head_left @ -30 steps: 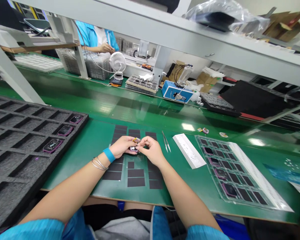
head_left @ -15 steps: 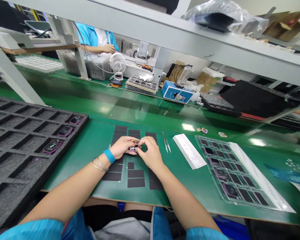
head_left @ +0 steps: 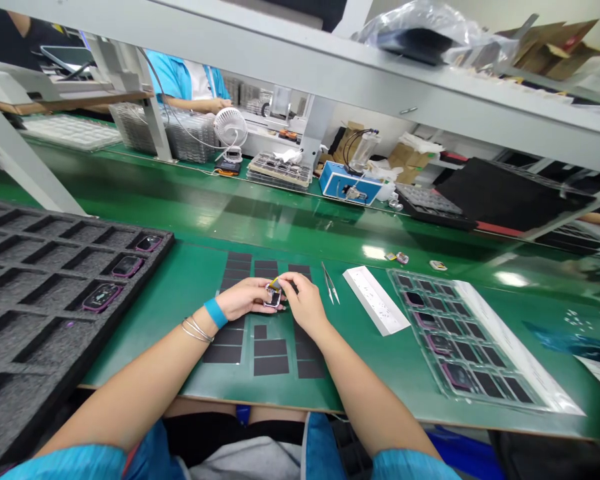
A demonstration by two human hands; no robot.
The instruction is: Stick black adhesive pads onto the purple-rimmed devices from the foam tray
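Observation:
My left hand [head_left: 241, 299] is closed around a small opened smartwatch case [head_left: 273, 300], its inner parts showing. At the case's upper edge, the fingers of my right hand [head_left: 306, 305] pinch a small grey piece with a yellow edge [head_left: 275, 284]. Whether that piece is still joined to the case, I cannot tell. Both hands are above dark rectangular film pieces [head_left: 271, 366] laid in columns on the green mat. Metal tweezers [head_left: 331, 285] lie just right of my right hand, beside a shallow white box [head_left: 377, 303] holding tiny parts.
On the left, a grey foam tray [head_left: 50, 267] has several purple-framed watches in its right-hand slots. A clear plastic tray [head_left: 450, 333] with dark screens and purple-framed watches lies right. Behind stand a small white fan [head_left: 231, 127], a blue device [head_left: 347, 183] and a co-worker [head_left: 190, 80].
The watch case has turned so its open inside shows. My right fingers have shifted to its upper edge and grip the yellow-edged piece. The view has moved slightly.

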